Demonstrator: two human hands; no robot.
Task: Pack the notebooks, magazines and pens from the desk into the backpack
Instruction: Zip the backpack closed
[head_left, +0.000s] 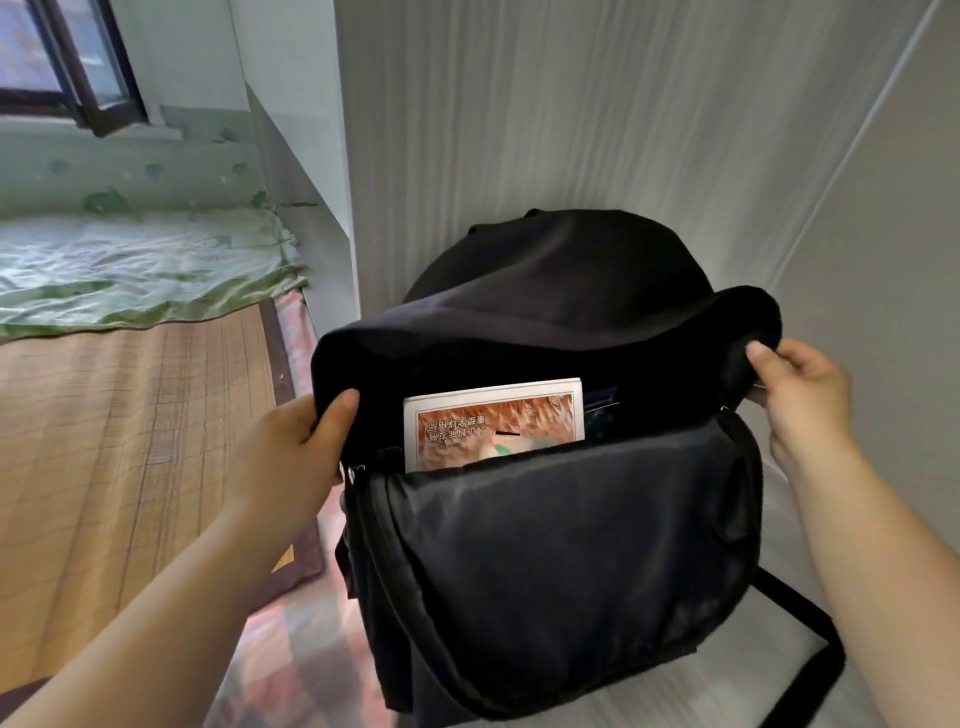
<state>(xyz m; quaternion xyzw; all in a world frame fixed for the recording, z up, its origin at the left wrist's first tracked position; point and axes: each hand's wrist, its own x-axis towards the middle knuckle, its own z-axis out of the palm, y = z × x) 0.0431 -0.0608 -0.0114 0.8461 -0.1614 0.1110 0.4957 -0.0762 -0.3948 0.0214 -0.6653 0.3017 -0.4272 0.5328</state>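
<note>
With the left hand and right hand each pinched on the black backpack rim, keep its mouth spread wide; the magazine stands inside, ready to be pushed deeper.

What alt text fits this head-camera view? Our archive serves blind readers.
Two bare hands hold a black backpack open, the left hand and right hand each gripping one side of its mouth. A magazine with an orange cover stands partly inside. A bed with a bamboo mat lies to the left.
</note>
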